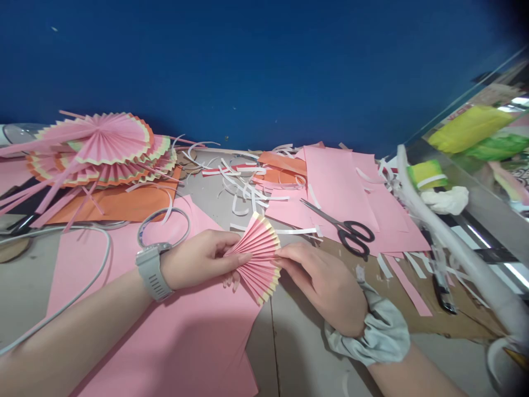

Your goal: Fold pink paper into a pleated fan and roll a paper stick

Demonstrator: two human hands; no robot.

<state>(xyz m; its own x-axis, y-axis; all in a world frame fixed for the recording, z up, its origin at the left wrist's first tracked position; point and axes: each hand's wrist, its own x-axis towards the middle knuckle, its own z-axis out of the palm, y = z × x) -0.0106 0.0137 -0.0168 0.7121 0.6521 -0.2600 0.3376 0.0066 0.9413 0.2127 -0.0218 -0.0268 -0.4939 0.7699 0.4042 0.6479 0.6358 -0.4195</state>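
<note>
A pink pleated paper fan (260,256) with a pale yellow zigzag edge is spread between my hands. My left hand (206,256), with a grey watch at the wrist, pinches the fan's gathered end between thumb and fingers. At the yellow outer edge, my right hand (318,281) grips the pleats with thumb and forefinger; a pale scrunchie (372,331) circles that wrist. Beneath my left arm lie large pink paper sheets (173,331). Black-handled scissors (341,226) rest with blades apart on pink paper, beyond my right hand.
Finished pleated rosettes (99,140) are stacked at the back left above orange paper (115,204). A tape roll (142,229) lies past my left wrist. White paper strips (248,193) litter the middle. On the right are a box cutter (444,295) and a white tube (454,237). A cable (105,259) curves leftward.
</note>
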